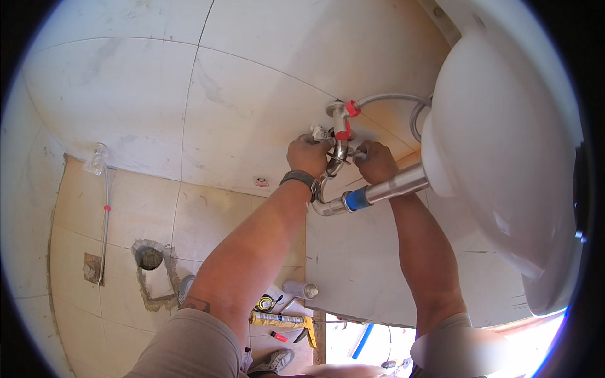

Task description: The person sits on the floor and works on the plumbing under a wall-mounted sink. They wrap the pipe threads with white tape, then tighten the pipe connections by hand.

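Beige sleeve sits nearest, at seven o'clock. Toward one, the chrome drain pipe passes between left hand and right hand, each grip curled, clamping unclear. Probably stiff, slick; best held around its bend.

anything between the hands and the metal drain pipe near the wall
Nothing visible does: the left hand and right hand are at the metal drain pipe, one on each side. The pipe's straight length crosses in front of the right forearm, but that hand reaches past it.
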Action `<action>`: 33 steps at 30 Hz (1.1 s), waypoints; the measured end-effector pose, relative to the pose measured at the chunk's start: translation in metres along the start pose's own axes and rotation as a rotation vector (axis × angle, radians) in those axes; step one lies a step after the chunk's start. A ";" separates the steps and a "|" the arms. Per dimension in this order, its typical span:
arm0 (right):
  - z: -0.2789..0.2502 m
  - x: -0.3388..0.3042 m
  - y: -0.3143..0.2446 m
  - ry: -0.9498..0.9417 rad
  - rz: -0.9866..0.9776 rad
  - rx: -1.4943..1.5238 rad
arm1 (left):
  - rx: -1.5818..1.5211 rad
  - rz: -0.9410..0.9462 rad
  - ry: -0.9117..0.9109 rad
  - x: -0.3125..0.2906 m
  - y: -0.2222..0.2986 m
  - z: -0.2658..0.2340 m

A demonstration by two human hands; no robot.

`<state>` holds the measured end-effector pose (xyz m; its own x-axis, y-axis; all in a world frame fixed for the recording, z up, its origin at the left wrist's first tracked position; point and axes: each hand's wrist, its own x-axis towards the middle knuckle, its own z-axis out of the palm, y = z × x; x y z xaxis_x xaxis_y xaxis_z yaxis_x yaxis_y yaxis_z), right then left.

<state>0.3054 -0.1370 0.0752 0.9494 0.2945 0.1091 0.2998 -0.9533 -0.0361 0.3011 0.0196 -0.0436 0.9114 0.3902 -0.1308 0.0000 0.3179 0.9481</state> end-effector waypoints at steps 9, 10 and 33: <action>0.001 -0.003 -0.017 0.135 0.041 -0.010 | 0.202 0.249 0.000 -0.006 0.012 -0.004; -0.001 -0.002 -0.017 0.139 0.034 -0.005 | 0.204 0.257 -0.004 -0.007 0.013 -0.004; 0.019 0.005 -0.005 0.200 -0.185 0.209 | 0.193 0.412 -0.040 -0.018 0.018 -0.024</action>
<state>0.3103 -0.1297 0.0575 0.8463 0.4220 0.3250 0.4973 -0.8447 -0.1982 0.2755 0.0388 -0.0311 0.8667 0.4154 0.2764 -0.2926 -0.0255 0.9559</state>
